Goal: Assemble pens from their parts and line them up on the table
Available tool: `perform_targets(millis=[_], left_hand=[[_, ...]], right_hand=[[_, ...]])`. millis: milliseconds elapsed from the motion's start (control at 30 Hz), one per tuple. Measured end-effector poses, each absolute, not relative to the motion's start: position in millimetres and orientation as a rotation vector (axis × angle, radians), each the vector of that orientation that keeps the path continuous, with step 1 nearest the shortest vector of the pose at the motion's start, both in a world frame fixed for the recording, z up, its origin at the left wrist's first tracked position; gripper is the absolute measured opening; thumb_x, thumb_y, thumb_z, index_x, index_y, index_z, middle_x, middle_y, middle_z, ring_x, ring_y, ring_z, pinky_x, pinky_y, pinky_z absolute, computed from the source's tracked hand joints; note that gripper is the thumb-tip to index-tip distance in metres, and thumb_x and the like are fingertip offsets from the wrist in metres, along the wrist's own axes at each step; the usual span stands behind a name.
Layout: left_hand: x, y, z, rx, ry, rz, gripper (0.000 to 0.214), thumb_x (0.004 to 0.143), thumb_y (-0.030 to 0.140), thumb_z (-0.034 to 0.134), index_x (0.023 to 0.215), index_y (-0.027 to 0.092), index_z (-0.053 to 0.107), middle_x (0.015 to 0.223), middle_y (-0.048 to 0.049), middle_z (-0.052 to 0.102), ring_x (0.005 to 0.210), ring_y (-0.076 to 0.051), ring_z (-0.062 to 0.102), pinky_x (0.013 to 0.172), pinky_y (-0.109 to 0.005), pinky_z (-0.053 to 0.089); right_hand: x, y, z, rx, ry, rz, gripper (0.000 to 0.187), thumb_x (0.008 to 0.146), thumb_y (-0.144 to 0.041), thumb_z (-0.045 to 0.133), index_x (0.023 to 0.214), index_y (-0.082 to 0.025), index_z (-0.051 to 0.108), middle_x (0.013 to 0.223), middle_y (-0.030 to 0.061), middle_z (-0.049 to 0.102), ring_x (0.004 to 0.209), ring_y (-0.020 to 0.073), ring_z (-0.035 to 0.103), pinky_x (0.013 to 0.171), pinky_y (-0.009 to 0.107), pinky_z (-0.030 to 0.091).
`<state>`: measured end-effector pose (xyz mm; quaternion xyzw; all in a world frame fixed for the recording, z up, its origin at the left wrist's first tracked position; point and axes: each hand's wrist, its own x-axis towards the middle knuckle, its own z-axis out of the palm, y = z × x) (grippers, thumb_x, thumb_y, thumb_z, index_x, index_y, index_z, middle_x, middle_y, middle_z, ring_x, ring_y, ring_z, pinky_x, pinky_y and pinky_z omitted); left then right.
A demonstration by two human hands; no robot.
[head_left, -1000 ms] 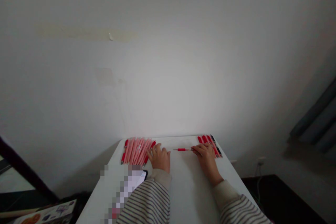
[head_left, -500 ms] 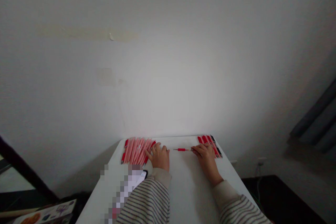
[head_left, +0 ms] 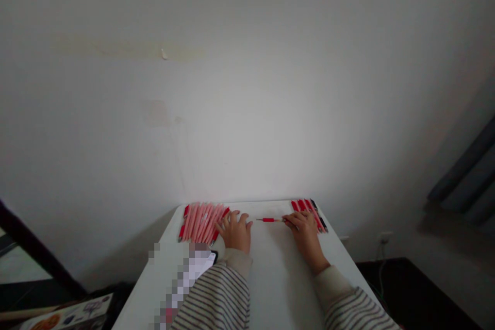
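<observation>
Between the fingertips of my right hand [head_left: 302, 228] is the right end of a slim pen [head_left: 268, 220] with a red grip, its pointed tip aimed left toward my other hand. My left hand [head_left: 236, 232] rests on the table with fingers spread, holding nothing. It lies just beside a pile of pink pens with red parts [head_left: 201, 221]. Behind my right hand, several red-and-pink pens [head_left: 304, 205] lie side by side near the far right corner, partly covered by the hand, with black parts at the right edge.
A white table [head_left: 266, 289] stands against a pale wall [head_left: 247, 87]. By my left forearm lies a phone [head_left: 214, 256], largely blurred out. A printed box [head_left: 73, 314] is at the lower left, and a dark curtain [head_left: 467, 170] hangs at right.
The fingers of my left hand have spread slightly and shifted a touch to the right. My right hand and the pen have barely moved.
</observation>
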<state>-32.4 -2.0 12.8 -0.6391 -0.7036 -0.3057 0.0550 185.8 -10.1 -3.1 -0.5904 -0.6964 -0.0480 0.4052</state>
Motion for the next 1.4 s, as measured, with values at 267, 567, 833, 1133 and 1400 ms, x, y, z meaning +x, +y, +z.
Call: perform_targets(millis=[267, 567, 833, 1133, 1400], left_hand=[[-25.7, -2.8, 8.6, -2.04, -2.071, -1.193, 0.02, 0.076, 0.028, 0.068, 0.094, 0.035, 0.071, 0.114, -0.0015, 0.064, 0.117, -0.023, 0.05, 0.11, -0.058, 0.02], [-28.1, -4.5, 14.4, -2.116, -2.056, -1.229, 0.013, 0.08, 0.028, 0.063, 0.086, 0.033, 0.073, 0.114, -0.0022, 0.064, 0.117, -0.024, 0.051, 0.111, -0.057, 0.02], [-29.9, -3.1, 11.7, -2.056, -2.049, -1.223, 0.015, 0.081, 0.025, 0.061, 0.085, 0.033, 0.073, 0.112, -0.0014, 0.065, 0.115, -0.023, 0.052, 0.108, -0.055, 0.024], [-30.3, -3.8, 14.2, -2.064, -2.119, -1.217, 0.018, 0.085, 0.034, 0.055, 0.087, 0.032, 0.073, 0.115, -0.0026, 0.064, 0.117, -0.021, 0.049, 0.109, -0.051, 0.02], [-30.4, -3.9, 14.8, -2.012, -2.135, -1.192, 0.02, 0.086, 0.035, 0.054, 0.086, 0.032, 0.073, 0.115, -0.0026, 0.064, 0.117, -0.023, 0.05, 0.107, -0.049, 0.026]], right_hand=[[186.5, -10.3, -3.5, -1.503, -1.765, -0.16, 0.028, 0.092, -0.042, 0.048, 0.098, -0.031, 0.073, 0.094, 0.0033, 0.07, 0.099, 0.0262, 0.049, 0.087, 0.041, 0.035], [186.5, -9.4, -3.0, -1.493, -1.772, -0.162, 0.031, 0.093, -0.044, 0.046, 0.096, -0.032, 0.073, 0.093, 0.0036, 0.07, 0.098, 0.0257, 0.051, 0.086, 0.041, 0.035], [185.9, -11.5, -1.1, -1.511, -1.766, -0.158, 0.027, 0.092, -0.041, 0.049, 0.097, -0.031, 0.073, 0.093, 0.0038, 0.071, 0.098, 0.0262, 0.051, 0.086, 0.041, 0.036], [187.0, -10.7, -1.6, -1.494, -1.767, -0.139, 0.028, 0.092, -0.041, 0.048, 0.098, -0.031, 0.073, 0.093, 0.0042, 0.07, 0.098, 0.0257, 0.05, 0.087, 0.043, 0.036], [187.7, -9.6, -3.6, -1.493, -1.762, -0.164, 0.03, 0.092, -0.044, 0.047, 0.096, -0.031, 0.073, 0.093, 0.0041, 0.07, 0.097, 0.0252, 0.051, 0.085, 0.041, 0.036]])
